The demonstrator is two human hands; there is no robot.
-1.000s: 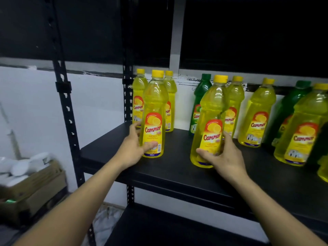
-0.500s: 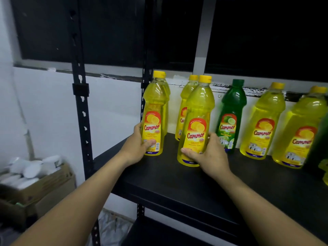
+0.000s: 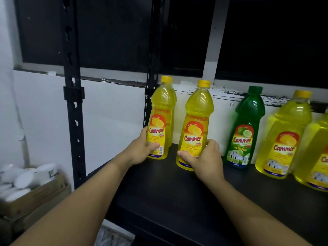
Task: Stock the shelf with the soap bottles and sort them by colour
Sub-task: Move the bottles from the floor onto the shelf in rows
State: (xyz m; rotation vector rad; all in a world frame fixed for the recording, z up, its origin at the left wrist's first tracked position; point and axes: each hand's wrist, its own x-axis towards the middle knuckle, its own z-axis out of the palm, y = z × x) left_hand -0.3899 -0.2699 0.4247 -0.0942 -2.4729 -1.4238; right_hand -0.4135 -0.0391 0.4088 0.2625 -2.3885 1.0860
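Soap bottles on the go, one in each hand! The left hand [image 3: 142,150] wraps the lower body of the far-left yellow bottle [image 3: 159,112], thumb lying across the label beside the barcode, fingers gone round the back. The right hand [image 3: 204,160] clasps the second yellow bottle [image 3: 197,114] low down, thumb across the front, fingers curled round its right side. Both bottles stand at the left end of the black shelf [image 3: 168,201], towards the back, close together but not touching.

And here's the change: a second ago the right hand's bottle stood further right, out in front of the green bottle [image 3: 246,118]. Now it has slid left and clear of it, with bare wall showing between the two. The left one has gone back as well, tucked in front of another yellow bottle whose edge just peeps out behind.

That reads to me as the yellow group closing up on the left. Sorting isn't finished, though: the green one is still sandwiched, with a third yellow bottle [image 3: 285,139] just to its right and another cut off by the frame edge.

Labels now! "Cammer" in red script on every one, "LEMON" beneath it on the held pair, "LIME" on the green with a lime pictured above. The finer print is too small to read.
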